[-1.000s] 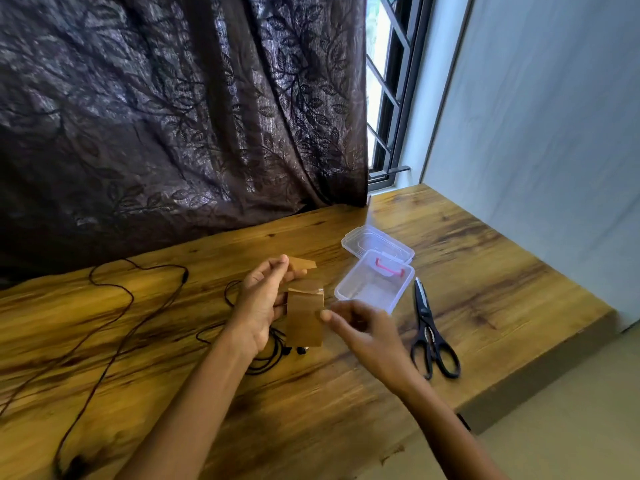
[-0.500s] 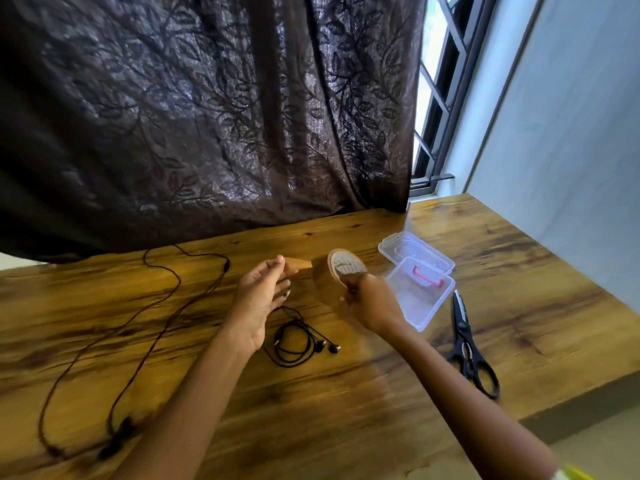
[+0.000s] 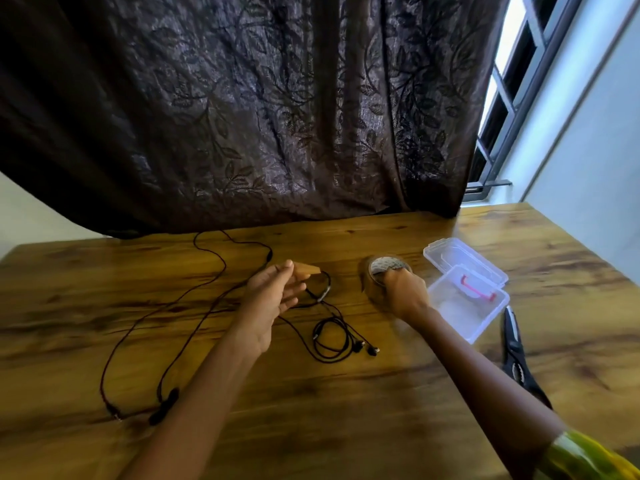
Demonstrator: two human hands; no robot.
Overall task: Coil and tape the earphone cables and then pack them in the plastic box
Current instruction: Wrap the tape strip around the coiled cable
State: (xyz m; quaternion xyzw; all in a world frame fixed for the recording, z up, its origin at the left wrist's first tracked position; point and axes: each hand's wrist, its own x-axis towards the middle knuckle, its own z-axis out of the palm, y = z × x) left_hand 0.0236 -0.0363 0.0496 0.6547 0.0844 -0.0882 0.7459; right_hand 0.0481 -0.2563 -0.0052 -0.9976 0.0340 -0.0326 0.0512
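left hand (image 3: 273,292): raised, palm inward, fingers loosely spread, pinching at fingertips | right hand (image 3: 403,292): palm down, fingers curled | forearms extended forward

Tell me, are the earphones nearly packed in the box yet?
Not yet. One earphone cable already lies coiled on the table, but no tape on it shows. The left hand holds a tape piece; the right hand grips the tape roll. The other cable sprawls loose, and the plastic box sits open with no cable inside.
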